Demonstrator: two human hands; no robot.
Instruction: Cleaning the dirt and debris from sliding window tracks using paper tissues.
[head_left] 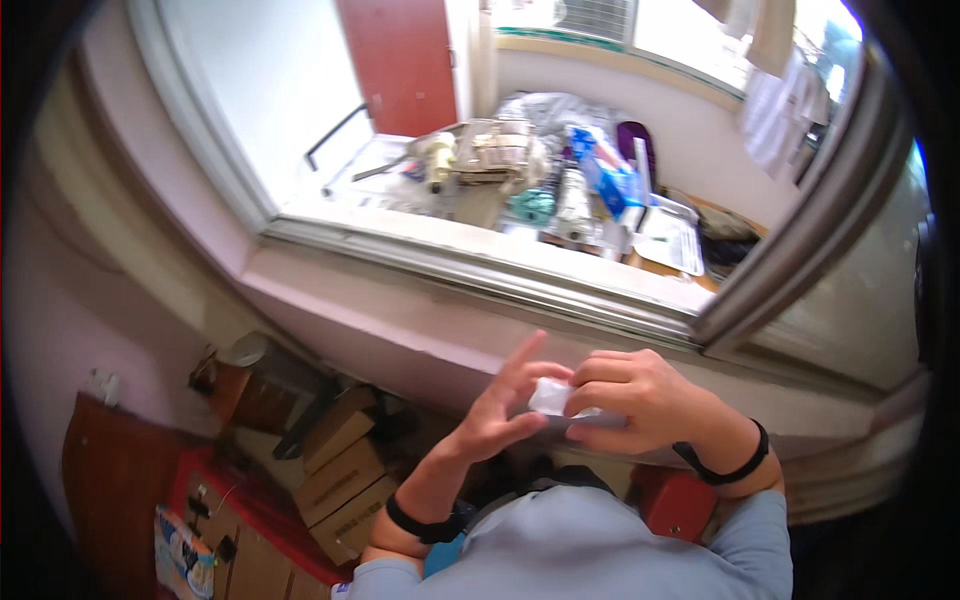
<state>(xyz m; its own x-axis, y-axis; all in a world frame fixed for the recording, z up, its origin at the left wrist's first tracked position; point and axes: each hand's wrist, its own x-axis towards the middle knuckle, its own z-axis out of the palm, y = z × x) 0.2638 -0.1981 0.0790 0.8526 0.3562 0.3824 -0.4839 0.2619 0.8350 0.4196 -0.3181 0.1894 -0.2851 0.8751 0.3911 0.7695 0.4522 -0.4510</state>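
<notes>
A small crumpled white piece (548, 396), like tissue or thin cloth, is between my two hands in front of my chest. My right hand (640, 397) is closed around its right part, fingers curled over the top and thumb below. My left hand (500, 405) is at the other end, its index finger stretched up and away. The left thumb and other fingers are apart on either side of the white piece; whether they press on it is hard to see. Each wrist has a black band, the left one (425, 522) and the right one (735, 458).
Just beyond my hands runs a window ledge (400, 310) with a metal frame. Behind it lie piled goods and a white tray (668, 238). Cardboard boxes (340, 480) stand at lower left, near a red-edged cabinet (260, 535). A red box (675, 503) is close on my right.
</notes>
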